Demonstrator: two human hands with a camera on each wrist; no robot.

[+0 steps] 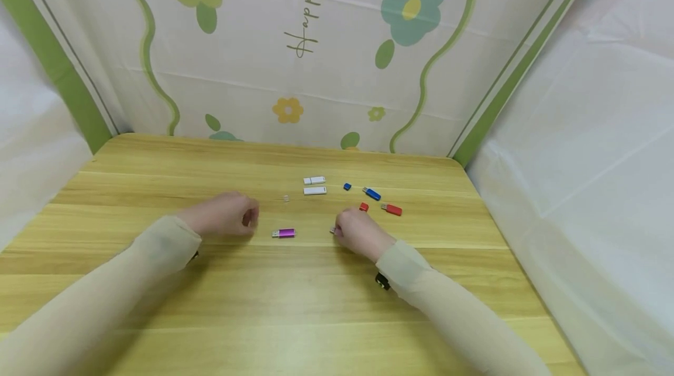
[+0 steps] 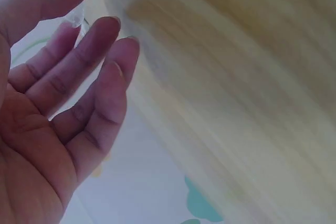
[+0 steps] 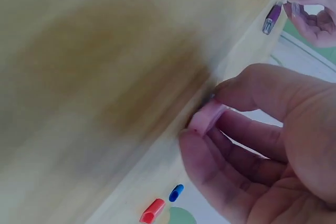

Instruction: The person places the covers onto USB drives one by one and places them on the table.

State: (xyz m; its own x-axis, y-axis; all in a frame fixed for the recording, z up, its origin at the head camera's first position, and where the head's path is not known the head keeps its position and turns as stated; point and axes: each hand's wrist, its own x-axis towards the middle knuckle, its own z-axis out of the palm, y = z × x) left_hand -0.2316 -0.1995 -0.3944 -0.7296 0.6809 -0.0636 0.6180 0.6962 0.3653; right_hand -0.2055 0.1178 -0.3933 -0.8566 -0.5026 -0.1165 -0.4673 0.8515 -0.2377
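Observation:
My right hand [image 1: 363, 234] pinches a pink USB flash drive [image 3: 207, 116] between thumb and forefinger, low over the table. Its metal plug [image 1: 332, 230] pokes out past the fingers. On the left side, my left hand [image 1: 229, 214] is raised just over the wood, thumb and forefinger holding a small clear cap [image 2: 77, 15]; the other fingers are loosely bent. Between the hands lies a purple USB flash drive [image 1: 284, 233] with its plug bare. Another clear cap [image 1: 286, 198] rests on the table beyond it.
Two white USB flash drives [image 1: 315, 190] lie side by side farther back. To their right are a blue cap [image 1: 347, 186], a blue USB flash drive [image 1: 371, 193], a red cap [image 1: 364, 207] and a red USB flash drive [image 1: 392, 210]. A flowered curtain [image 1: 337, 78] hangs behind the table.

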